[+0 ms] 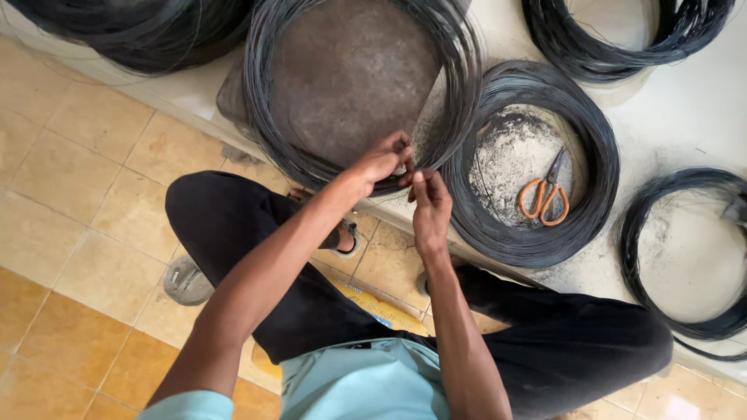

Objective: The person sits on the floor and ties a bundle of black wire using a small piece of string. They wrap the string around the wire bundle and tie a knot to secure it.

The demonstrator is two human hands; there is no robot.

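Note:
A large coil of thin dark wire [264,101] lies on a raised white ledge, around a brown round slab [350,74]. My left hand [380,162] grips the coil's near edge with pinched fingers. Just right of it, my right hand [430,204] pinches a thin wire end at the same spot on the coil. The fingertips of both hands nearly touch. I sit on a low seat with my knees apart, in black trousers and a light blue shirt.
A second wire coil [599,155] lies to the right with orange-handled scissors [546,194] inside it. More coils lie at the top left [156,39], top right [622,47] and far right [646,272]. Tan floor tiles [70,194] spread to the left.

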